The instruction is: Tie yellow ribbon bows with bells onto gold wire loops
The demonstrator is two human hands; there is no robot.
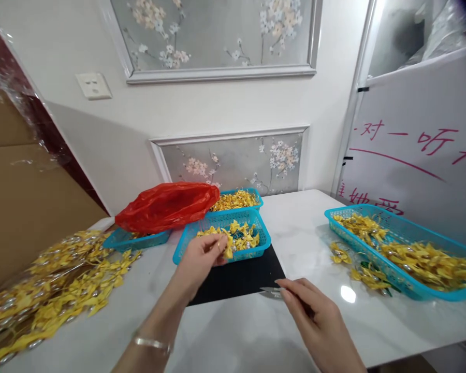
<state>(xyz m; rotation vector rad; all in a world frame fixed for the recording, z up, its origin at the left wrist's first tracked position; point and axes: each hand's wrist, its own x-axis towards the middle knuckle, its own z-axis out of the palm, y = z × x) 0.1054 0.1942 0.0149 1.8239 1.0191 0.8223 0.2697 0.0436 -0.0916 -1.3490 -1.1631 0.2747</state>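
My left hand is closed in a pinch on a small yellow ribbon flower, held at the front rim of a blue plastic basket. More yellow ribbon flowers with silvery beads lie in that basket. My right hand grips silver metal tweezers, whose tips point left over a black mat. The palm hides the rear of the tweezers. The two hands are apart.
Behind stands another blue basket with golden pieces. A red plastic bag covers a blue tray. Beaded yellow garlands lie at left. A long blue basket of yellow flowers stands right, loose flowers beside it.
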